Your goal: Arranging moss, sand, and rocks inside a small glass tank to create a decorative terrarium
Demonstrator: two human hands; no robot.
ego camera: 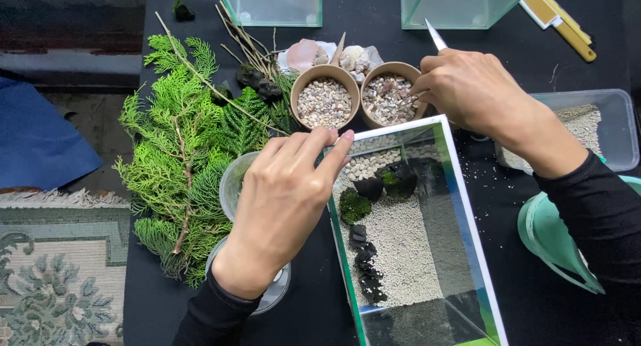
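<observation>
Left hand (280, 206) rested with loosely bent fingers on the near rim of the rectangular clear glass tank (461, 206), grasping nothing, and hid most of a small clear glass bowl (230, 182) beside the green cypress sprigs (180, 159). Right hand (471, 92) clenched slim silver tweezers (435, 36) over the right-hand tan paper cup of mixed pebbles (387, 96); tips hidden. Tank stood mid-bench, its near end cut off.
</observation>
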